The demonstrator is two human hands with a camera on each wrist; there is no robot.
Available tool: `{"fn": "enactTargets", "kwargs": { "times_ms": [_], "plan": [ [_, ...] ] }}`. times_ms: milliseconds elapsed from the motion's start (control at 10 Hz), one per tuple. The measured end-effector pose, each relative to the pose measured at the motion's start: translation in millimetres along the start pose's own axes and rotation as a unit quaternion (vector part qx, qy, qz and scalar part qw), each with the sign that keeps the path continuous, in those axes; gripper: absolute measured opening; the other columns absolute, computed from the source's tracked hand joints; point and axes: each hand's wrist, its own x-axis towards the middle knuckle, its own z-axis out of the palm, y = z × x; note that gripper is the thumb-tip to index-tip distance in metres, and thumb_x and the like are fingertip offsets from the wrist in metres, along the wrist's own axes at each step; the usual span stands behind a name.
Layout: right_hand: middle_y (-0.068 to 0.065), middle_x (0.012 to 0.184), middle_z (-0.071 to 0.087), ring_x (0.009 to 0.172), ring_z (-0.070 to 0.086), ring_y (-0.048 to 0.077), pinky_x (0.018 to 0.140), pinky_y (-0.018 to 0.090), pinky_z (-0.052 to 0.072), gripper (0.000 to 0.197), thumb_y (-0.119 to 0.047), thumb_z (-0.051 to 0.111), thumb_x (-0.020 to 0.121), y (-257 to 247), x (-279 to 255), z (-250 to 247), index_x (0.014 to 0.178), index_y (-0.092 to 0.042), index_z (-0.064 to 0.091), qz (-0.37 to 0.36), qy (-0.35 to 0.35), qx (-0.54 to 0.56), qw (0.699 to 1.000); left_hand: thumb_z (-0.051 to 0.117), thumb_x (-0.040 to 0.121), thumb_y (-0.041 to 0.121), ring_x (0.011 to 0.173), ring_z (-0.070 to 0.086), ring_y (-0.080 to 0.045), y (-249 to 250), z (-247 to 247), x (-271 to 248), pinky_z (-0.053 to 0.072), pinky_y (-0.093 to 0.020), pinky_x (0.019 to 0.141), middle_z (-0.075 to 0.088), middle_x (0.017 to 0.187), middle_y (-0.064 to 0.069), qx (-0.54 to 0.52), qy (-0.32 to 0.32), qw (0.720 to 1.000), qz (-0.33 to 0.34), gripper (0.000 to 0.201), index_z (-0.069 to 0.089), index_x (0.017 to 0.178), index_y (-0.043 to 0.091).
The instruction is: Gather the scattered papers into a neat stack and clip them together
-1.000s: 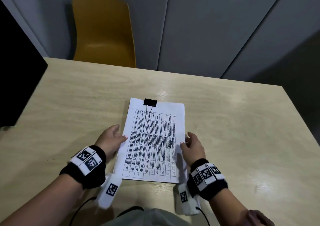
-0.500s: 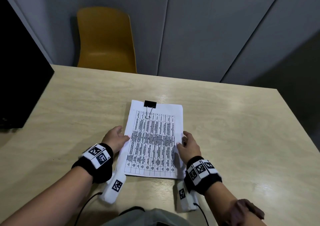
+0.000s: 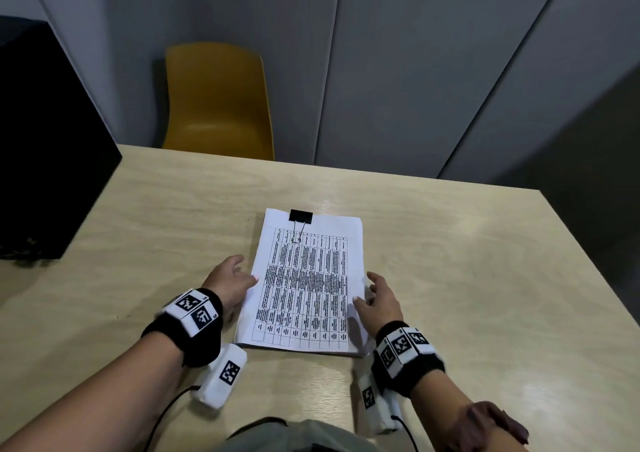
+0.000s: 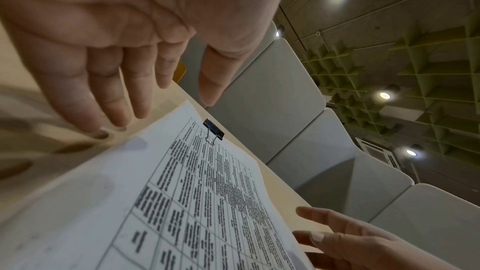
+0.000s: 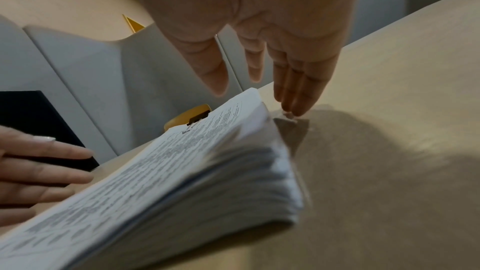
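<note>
A stack of white papers (image 3: 304, 285) printed with a table lies flat in the middle of the table, and a black binder clip (image 3: 300, 216) is clamped on its far edge. My left hand (image 3: 230, 280) sits at the stack's left edge with relaxed fingers, thumb tip at the paper. At the right edge my right hand (image 3: 379, 297) has its fingers extended beside the stack. In the left wrist view the papers (image 4: 182, 202) and clip (image 4: 213, 132) lie below my spread fingers. The right wrist view shows the stack's thick edge (image 5: 233, 182) and the clip (image 5: 198, 119). Neither hand grips anything.
The pale wooden table (image 3: 467, 278) has bare surface to the right and left of the stack. A black box (image 3: 45, 146) stands at the left edge. A yellow chair (image 3: 216, 101) is behind the table, against grey wall panels.
The head view has tilted up a little. Both hands have stayed at the stack's sides, drawing slightly back toward me. The clipped stack has not moved.
</note>
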Motion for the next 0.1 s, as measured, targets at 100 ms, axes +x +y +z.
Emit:
{"fn": "enactTargets", "kwargs": {
  "times_ms": [100],
  "plan": [
    [0.016, 0.134, 0.046, 0.12, 0.049, 0.029, 0.1, 0.033, 0.04, 0.057, -0.013, 0.059, 0.086, 10.8, -5.1, -1.6, 0.139, -0.015, 0.037, -0.013, 0.027, -0.012, 0.999, 0.062, 0.086, 0.012, 0.12, 0.052, -0.037, -6.5, -4.5, 2.4, 0.041, -0.048, 0.102, 0.05, 0.134, -0.019, -0.022, 0.012, 1.0, 0.005, 0.059, 0.038, 0.14, 0.014]
  ]
}}
